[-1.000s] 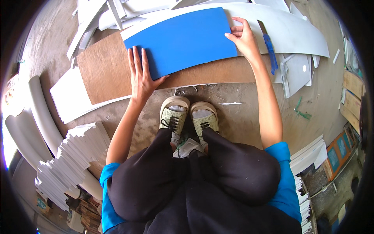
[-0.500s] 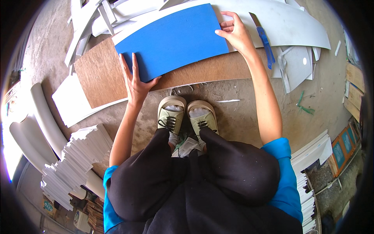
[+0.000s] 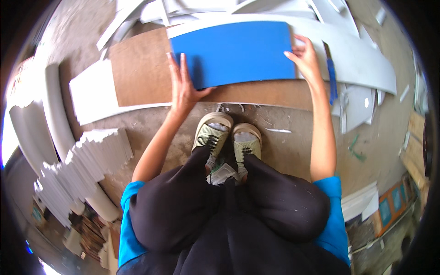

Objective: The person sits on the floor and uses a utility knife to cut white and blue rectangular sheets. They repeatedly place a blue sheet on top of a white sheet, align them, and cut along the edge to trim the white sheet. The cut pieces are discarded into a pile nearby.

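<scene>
A blue board with a curved upper edge lies over a brown wooden sheet and a long white curved sheet. My left hand is at its lower left corner, fingers stretched and apart, with the thumb along the bottom edge. At the right edge of the board, my right hand has its fingers curled and its thumb against that edge. Just right of this hand rests a blue-handled cutter knife, its dark blade pointing away. The undersides of both hands are hidden.
White offcuts lie beyond the sheets. To the left stand pale rolls and a stack of white strips. Scraps and a green tangle are on the floor at right. My shoes are close below the sheets.
The view has shifted, so the sheets sit further right and more level in it. Both hands stay at the same edges of the blue board.
</scene>
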Available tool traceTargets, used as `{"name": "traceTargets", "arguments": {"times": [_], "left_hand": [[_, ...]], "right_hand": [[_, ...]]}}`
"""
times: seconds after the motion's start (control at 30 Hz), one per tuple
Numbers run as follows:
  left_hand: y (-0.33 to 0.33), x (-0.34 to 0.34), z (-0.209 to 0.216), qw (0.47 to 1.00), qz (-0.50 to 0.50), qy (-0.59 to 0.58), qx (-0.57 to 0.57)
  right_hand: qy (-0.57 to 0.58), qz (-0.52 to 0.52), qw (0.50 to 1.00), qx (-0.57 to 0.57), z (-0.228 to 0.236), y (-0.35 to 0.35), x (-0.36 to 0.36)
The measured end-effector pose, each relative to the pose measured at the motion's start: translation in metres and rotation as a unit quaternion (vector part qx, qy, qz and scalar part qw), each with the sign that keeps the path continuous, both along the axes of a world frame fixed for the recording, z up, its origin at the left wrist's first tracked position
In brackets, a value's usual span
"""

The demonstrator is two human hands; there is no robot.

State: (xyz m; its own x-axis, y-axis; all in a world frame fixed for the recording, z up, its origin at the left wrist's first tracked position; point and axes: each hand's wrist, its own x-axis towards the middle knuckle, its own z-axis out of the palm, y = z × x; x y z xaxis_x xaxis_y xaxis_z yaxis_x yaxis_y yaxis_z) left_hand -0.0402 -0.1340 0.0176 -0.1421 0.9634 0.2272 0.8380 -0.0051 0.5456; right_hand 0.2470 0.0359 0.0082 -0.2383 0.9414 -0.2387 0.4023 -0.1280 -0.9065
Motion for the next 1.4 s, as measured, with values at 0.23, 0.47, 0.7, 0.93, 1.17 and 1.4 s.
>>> {"name": "traceTargets", "arguments": {"times": [0.23,0.47,0.7,0.93,1.17,1.4], "left_hand": [[-0.019,0.001,-0.010,0.996,0.091,0.019,0.000],[-0.027,-0.017,-0.011,0.998,0.028,-0.060,0.005],[-0.033,-0.064,-0.005,0.990,-0.067,-0.123,0.005],[-0.039,-0.068,-0.012,0.988,-0.051,-0.145,0.003],[-0.041,-0.067,-0.007,0.992,-0.051,-0.111,0.034],[-0.042,-0.071,-0.008,0.996,-0.071,-0.055,0.028]], "right_hand": [[-0.009,0.005,0.999,-0.053,0.012,0.002,0.005],[-0.056,0.000,0.996,-0.074,0.026,0.002,0.004],[-0.065,0.003,0.994,-0.087,0.031,0.003,0.002],[-0.086,0.001,0.992,-0.092,0.031,0.004,0.001],[-0.082,0.000,0.992,-0.098,0.033,0.003,0.000],[-0.066,0.000,0.993,-0.100,0.034,0.003,-0.002]]}}
